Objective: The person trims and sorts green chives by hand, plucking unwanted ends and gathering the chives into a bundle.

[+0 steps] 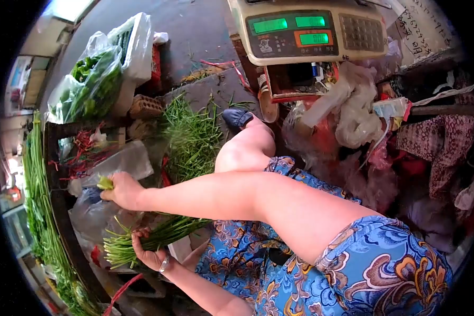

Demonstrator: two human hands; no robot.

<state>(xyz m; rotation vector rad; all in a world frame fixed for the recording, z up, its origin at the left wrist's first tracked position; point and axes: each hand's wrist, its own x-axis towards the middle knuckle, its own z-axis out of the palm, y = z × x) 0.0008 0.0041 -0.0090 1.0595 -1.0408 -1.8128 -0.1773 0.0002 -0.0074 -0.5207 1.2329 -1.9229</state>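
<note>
My left hand (151, 252), with a metal band at the wrist, is wrapped round a bunch of thin green vegetable stems (124, 247). The cut-looking ends point left, and the rest of the bunch runs right, partly under my right forearm. Above it, my right hand (124, 192) is closed on a small pale green piece of vegetable (105, 183), whose exact kind I cannot make out. Clear plastic bags (92, 213) lie just below and beside the right hand.
Long green stalks (42, 210) lie along the left ledge. A bag of leafy greens (89, 84) stands beside a white foam box (137, 47). Loose green trimmings (189, 137) cover the floor near my foot (237, 118). A digital scale (310, 34) and plastic bags (347, 105) are at upper right.
</note>
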